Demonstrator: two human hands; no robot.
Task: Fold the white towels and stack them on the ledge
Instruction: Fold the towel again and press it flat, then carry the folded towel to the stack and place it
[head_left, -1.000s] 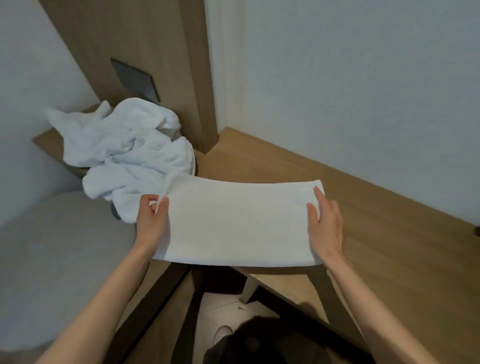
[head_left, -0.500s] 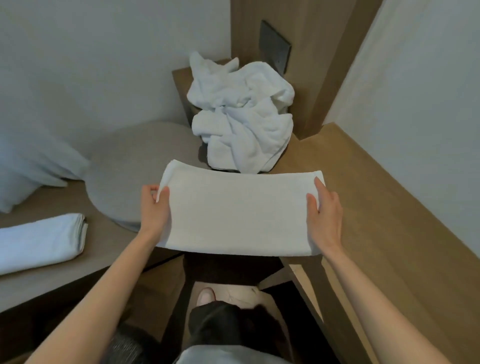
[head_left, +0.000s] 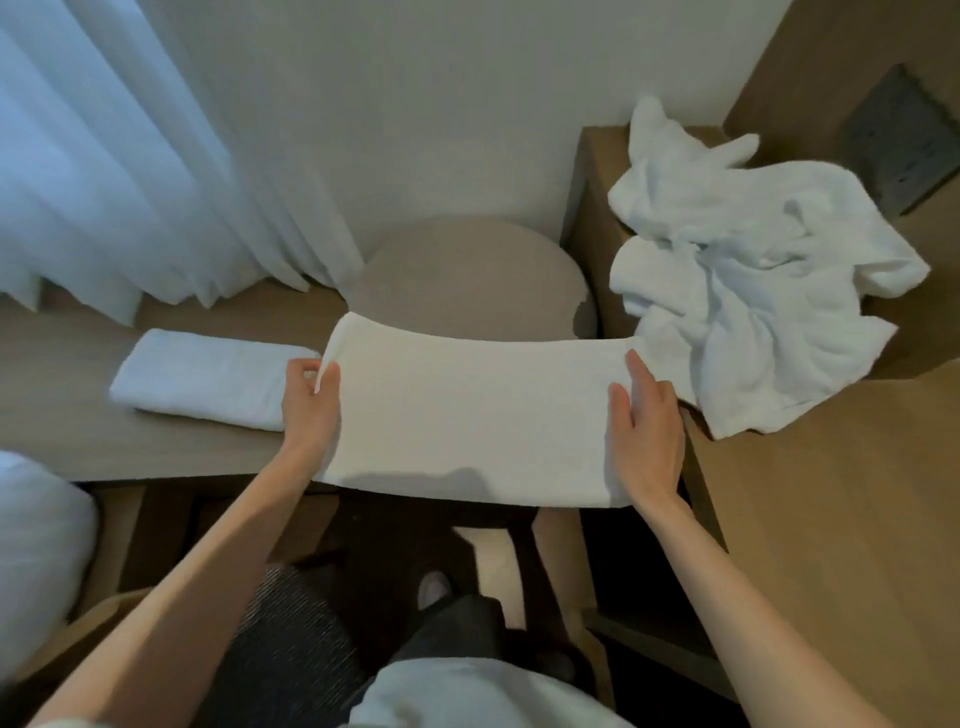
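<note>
- Folded towel (head_left: 478, 410): white, one long flat band, held level between both grips, its near edge past the front edge of the ledge (head_left: 67, 447).
- Left grip (head_left: 309, 402): pinches the band's left end, thumb on top, fingers curled at the edge.
- Right grip (head_left: 647, 426): holds the band's right end, thumb and forefinger laid on top, other fingers hidden.
- Second folded towel (head_left: 208, 384): lies on the ledge, just left of the left grip.
- Towel heap (head_left: 753, 291): white, crumpled, on the tabletop (head_left: 831, 519), just beyond and right of the right grip.
- Round grey seat (head_left: 467, 275): beyond the held band, between the grips.
</note>
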